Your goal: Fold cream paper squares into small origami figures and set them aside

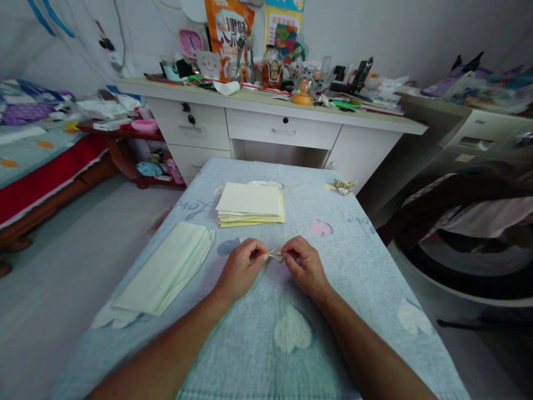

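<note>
- Head view: the left hand [242,269] has its grip pressed together, thumb against fingers, pinching the near-left end of a small folded piece [275,254], pale and thin.
- The right hand [307,268] pinches the same piece at its right end, thumb and fingers closed on it as well.
- The small folded piece is stretched between the two grips, over the middle of a desk [353,322] covered with a pale blue cloth printed with hearts; whether it touches the cloth I cannot tell.
- Beyond the left hand lies a stack of sheets [250,200], cream on top, with yellow edges showing below.
- To the left of that hand, a folded pale green bundle [166,269] lies slantwise near the left edge.
- At the far right corner sits a small patterned object [345,186], too small to make out.
- Behind stands a white desk [283,130] with drawers; on it are a pink clock [191,42], an orange bag [229,33], a jar [272,68] and much clutter.
- A bed [41,150] is at the left, a washing machine [466,133] at the right, its round door open, with dark cloth hanging out.
</note>
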`<action>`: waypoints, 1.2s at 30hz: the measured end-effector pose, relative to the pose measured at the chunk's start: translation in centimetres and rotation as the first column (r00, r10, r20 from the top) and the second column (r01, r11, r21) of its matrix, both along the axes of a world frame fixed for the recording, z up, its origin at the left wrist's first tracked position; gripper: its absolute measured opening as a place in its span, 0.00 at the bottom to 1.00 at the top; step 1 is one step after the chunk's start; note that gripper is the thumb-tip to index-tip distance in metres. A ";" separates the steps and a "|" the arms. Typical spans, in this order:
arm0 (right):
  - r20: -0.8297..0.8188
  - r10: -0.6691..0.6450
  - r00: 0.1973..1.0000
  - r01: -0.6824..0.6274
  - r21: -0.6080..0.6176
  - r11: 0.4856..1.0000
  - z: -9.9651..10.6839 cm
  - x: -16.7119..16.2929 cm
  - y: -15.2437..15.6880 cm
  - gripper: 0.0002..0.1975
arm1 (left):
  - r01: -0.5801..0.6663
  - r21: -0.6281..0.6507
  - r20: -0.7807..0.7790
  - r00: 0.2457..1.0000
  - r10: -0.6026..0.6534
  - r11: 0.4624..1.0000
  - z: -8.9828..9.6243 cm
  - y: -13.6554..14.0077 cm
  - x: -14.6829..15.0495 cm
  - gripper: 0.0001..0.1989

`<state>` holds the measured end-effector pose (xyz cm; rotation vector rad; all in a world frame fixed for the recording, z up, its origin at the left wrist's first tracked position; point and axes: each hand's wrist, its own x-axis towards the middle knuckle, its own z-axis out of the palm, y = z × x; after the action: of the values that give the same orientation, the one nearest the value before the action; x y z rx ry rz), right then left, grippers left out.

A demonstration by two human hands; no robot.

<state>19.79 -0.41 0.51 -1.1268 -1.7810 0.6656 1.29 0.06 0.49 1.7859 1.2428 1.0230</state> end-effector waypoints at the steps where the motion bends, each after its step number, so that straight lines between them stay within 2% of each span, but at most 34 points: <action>1: 0.002 -0.008 1.000 0.008 -0.007 1.000 0.0 0.0 0.0 0.06 | -0.006 0.018 -0.014 1.000 0.006 1.000 0.1 0.0 0.0 0.02; 12: 0.036 -0.086 0.996 0.089 -0.088 0.992 -0.2 -0.4 -0.2 0.06 | 0.011 0.019 -0.019 1.000 -0.010 1.000 0.0 -0.1 0.2 0.03; 20: 0.041 -0.056 0.998 0.058 -0.049 0.997 0.1 -0.5 -0.4 0.08 | 0.031 0.045 0.032 0.999 -0.033 0.999 -0.1 -0.1 0.3 0.01; 25: 0.024 -0.007 1.000 0.007 0.002 1.000 0.3 -0.5 -0.4 0.08 | 0.008 0.064 -0.002 1.000 -0.008 0.998 0.0 -0.2 0.4 0.03; 36: 0.050 0.021 0.999 -0.023 0.037 0.999 0.6 -0.3 -0.4 0.09 | 0.003 -0.019 0.000 1.000 -0.003 1.000 -0.2 -0.3 0.6 0.07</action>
<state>19.47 -0.76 1.06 -1.1084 -1.8426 0.6190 1.88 -0.20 0.32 1.7732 1.2451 1.0061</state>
